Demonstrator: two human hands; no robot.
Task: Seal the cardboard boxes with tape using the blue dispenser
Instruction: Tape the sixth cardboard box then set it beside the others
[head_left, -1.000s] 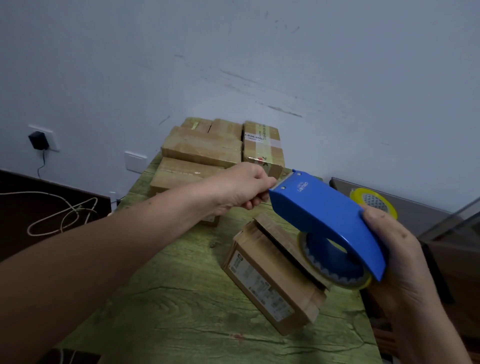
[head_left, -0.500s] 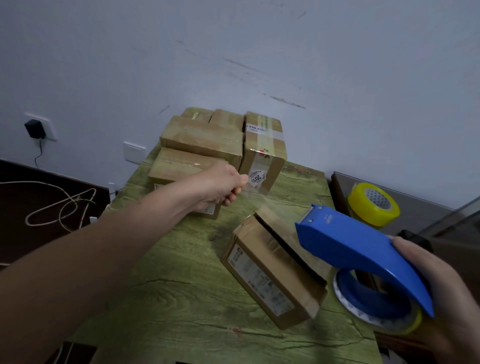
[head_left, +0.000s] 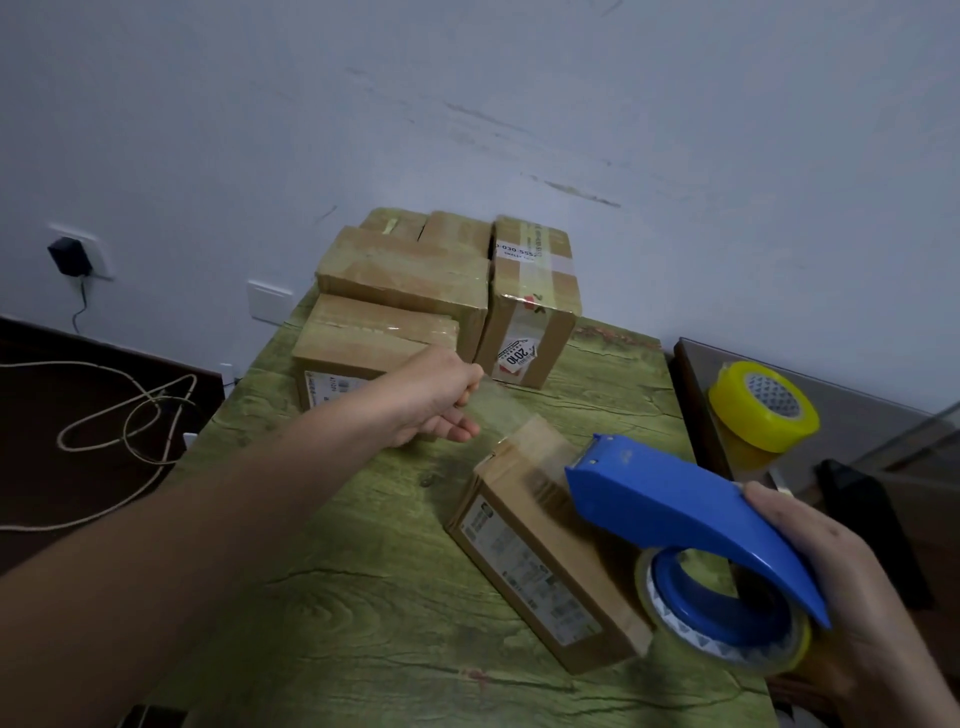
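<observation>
Left hand (head_left: 434, 397): reaches over the middle of the counter (head_left: 363, 597), just in front of the far boxes (head_left: 410, 280); its fingers (head_left: 460, 432) and thumb are pinched together on the end of the strip of clear tape (head_left: 511, 415)
Right hand (head_left: 831, 587): near right; its fingers are curled round the rear of the blue dispenser (head_left: 691, 514), clamped on it
Blue dispenser: held in the air over the right end of the near box (head_left: 540, 566); its toothed nose points far-left; a roll of clear tape (head_left: 727, 652) sits on the blue hub at its near end
Strip of clear tape: a faint, glossy band stretched from the dispenser's nose to the left hand, above the far end of the near box; whether it touches the cardboard cannot be told
Near box: lies slantwise on the counter; printed label on its near-left side; its right end is hidden behind the dispenser
Far boxes: clustered at the counter's far end by the wall; flat ones stacked at left; one upright at right, banded with tape and bearing a sticker
Yellow tape roll (head_left: 763, 410): stands on a grey surface right of the counter
Counter: green, wood-grained
Far left: a black plug (head_left: 70, 257) in a wall socket; a pale cord (head_left: 119, 426) looped on the dark floor
</observation>
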